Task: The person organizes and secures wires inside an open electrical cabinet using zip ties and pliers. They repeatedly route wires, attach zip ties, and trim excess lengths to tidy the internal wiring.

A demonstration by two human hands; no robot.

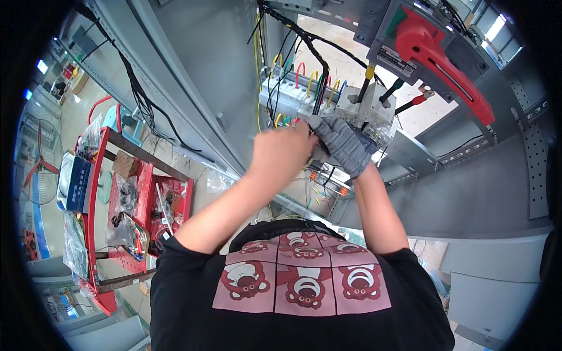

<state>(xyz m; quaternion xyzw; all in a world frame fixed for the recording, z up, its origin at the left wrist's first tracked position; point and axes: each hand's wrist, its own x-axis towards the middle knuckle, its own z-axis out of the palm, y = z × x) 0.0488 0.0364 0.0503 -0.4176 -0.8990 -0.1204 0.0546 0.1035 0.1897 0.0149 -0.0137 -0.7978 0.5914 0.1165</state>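
Inside a grey metal cabinet, my hands meet just below a row of white circuit breakers (287,96) with yellow, green, red and blue wires looping from them. My bare left hand (281,149) is closed, its fingertips slightly blurred beside the right hand. Over my right hand (342,143) is a grey knit glove; its fingers are bent together toward the left fingertips. Whatever the two hands grip between them is hidden. A black cable bundle (321,70) runs down to the breakers just above the hands. Right of them sits a pale switch block (374,111) with thick cables entering it.
A large red handle (442,61) juts out at the upper right. Grey cabinet panels (199,76) stand left and right. Loose black wires (140,96) hang along the left frame. Behind that, a red cart (132,257) carries bags and boxes. Small wire scraps lie on the floor.
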